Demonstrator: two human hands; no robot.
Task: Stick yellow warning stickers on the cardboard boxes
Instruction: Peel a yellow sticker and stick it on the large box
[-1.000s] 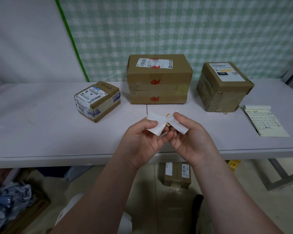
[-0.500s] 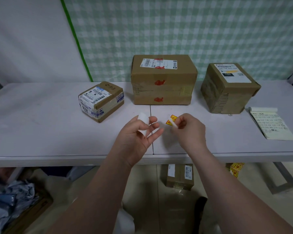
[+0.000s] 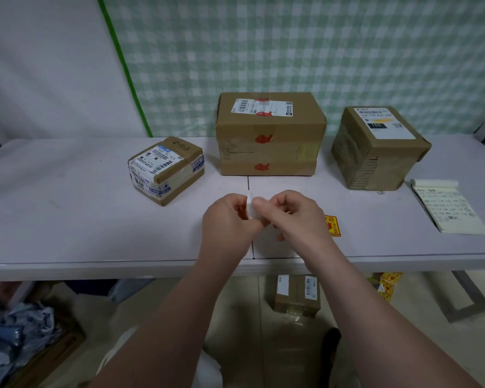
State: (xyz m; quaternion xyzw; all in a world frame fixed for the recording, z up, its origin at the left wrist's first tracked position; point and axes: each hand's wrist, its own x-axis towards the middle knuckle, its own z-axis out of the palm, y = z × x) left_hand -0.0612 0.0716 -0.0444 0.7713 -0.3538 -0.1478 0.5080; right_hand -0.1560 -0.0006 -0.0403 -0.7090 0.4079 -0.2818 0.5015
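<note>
Yellow warning sticker [image 3: 333, 226] lies flat on the white table [image 3: 67, 219], near edge, just right of the right hand [image 3: 297, 217], partly hidden by it. Both hands meet over table centre, left hand [image 3: 227, 219] and right hand pinching one small white backing paper [image 3: 250, 207] between fingertips. Three cardboard boxes sit farther back: small box [image 3: 165, 169] left, large box [image 3: 269, 135] centre, cube box [image 3: 378, 147] right. Notepad [image 3: 445, 208] far right. Another box [image 3: 296, 296] on floor under table.

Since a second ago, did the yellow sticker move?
Yes. The yellow sticker left the fingers and now lies on the table, nearer the notepad.
</note>
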